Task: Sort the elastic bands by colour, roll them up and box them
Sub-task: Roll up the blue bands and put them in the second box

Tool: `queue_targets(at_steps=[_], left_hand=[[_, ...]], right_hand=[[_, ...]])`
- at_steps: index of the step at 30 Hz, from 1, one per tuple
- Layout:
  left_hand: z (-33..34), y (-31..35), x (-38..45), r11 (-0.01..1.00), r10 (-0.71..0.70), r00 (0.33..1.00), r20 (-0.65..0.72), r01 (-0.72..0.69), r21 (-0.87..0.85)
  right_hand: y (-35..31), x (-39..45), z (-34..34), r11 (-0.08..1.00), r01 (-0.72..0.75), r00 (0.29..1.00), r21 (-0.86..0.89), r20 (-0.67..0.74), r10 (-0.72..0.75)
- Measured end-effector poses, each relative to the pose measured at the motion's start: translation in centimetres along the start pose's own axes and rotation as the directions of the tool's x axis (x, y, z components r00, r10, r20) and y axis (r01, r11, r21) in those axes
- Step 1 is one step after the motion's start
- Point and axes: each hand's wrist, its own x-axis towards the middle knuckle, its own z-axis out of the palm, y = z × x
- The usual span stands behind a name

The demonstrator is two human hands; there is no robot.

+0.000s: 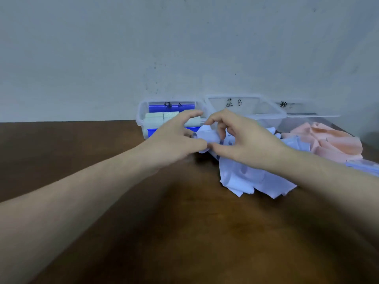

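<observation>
Left hand [174, 138]: you are pinching the soft blue band [207, 137], frame centre.
Right hand [242, 138]: you are pinching its rolled end.
Worktop [123, 222]: smooth dark wood.

Dim, flat, bluish light fills the frame, with no glare. Soft shadows darken the table [184, 232] at lower centre and under the forearms. The whole picture is slightly soft, and the wide lens bends the table's far edge at the sides.

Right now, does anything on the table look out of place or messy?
Nothing looks damaged. Both hands are rolling a blue band; loose blue bands and pink bands lie heaped unrolled on the table, outside the boxes.
</observation>
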Motion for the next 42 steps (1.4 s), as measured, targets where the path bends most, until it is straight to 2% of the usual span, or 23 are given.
queue_targets(at_steps=[5, 9, 14, 19, 22, 24, 26, 28, 30, 32, 37, 42], left_hand=[[-0.4, 0.7, 4.1, 0.996, 0.057, 0.998, 0.029, -0.058, 0.068], [-0.4, 1.7, 7.2, 0.991, 0.124, 0.991, 0.045, -0.126, 0.042], [-0.4, 2.6, 10.9, 0.987, 0.154, 0.988, 0.033, -0.152, -0.046], [0.1, 2.3, 14.5, 0.988, 0.155, 0.987, 0.041, -0.154, -0.031], [0.6, 1.7, 16.3, 0.993, 0.119, 0.992, 0.047, -0.118, -0.017], [0.8, 1.2, 17.2, 0.993, 0.097, 0.995, 0.036, -0.099, 0.058], [0.7, 0.4, 17.8, 0.960, 0.138, 0.990, 0.017, -0.138, 0.242], [0.6, -0.5, 18.3, 0.870, 0.252, 0.967, 0.038, -0.244, 0.428], [0.7, -1.4, 18.5, 0.734, 0.385, 0.915, 0.122, -0.384, 0.561], [0.7, -2.1, 18.6, 0.632, 0.457, 0.863, 0.217, -0.487, 0.603], [0.3, -2.0, 18.6, 0.649, 0.427, 0.871, 0.244, -0.483, 0.588], [0.2, -1.8, 18.3, 0.622, 0.446, 0.858, 0.256, -0.503, 0.600]], right_hand=[[2.7, 2.7, -1.1, 0.969, 0.179, 0.983, -0.171, -0.005, -0.182], [4.1, 5.1, -3.2, 0.945, 0.202, 0.978, -0.258, 0.004, -0.208], [5.5, 7.4, -5.1, 0.956, 0.132, 0.991, -0.261, 0.014, -0.133], [7.8, 9.3, -6.0, 0.965, 0.033, 0.999, -0.260, 0.040, -0.024], [9.4, 10.6, -5.8, 0.963, 0.021, 0.996, -0.269, 0.092, 0.003], [10.6, 11.5, -5.7, 0.958, 0.020, 0.992, -0.287, 0.128, 0.018], [12.0, 12.6, -5.7, 0.943, -0.012, 0.985, -0.333, 0.157, 0.068], [13.3, 13.6, -5.6, 0.924, -0.076, 0.972, -0.375, 0.177, 0.152], [14.4, 14.5, -5.1, 0.900, -0.130, 0.949, -0.416, 0.212, 0.235], [15.2, 15.3, -4.3, 0.873, -0.125, 0.931, -0.471, 0.249, 0.267], [15.9, 17.0, -1.6, 0.825, -0.062, 0.916, -0.562, 0.297, 0.271], [16.3, 17.9, 0.1, 0.800, 0.029, 0.921, -0.599, 0.328, 0.211]])
